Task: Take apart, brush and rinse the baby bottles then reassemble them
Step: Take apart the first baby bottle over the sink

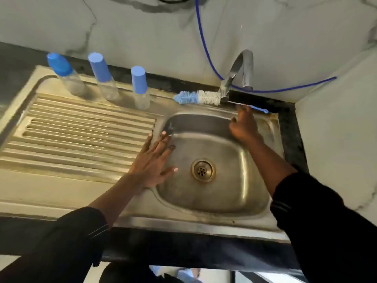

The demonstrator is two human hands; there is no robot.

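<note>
Evidently still at the very start: three capped baby bottles upright in a row at the far left of the steel bench, none taken apart. Right hand reaching to the far right rim of the sink, fingers curled at the brush handle, grip not clear enough to call closed. Left hand spread flat, empty, at the sink's left edge. Bottle brush lying behind the sink under the tap, long axis left-right, bristles left, handle right. Next, probably: lifting the brush, or fetching and uncapping a bottle.
</note>
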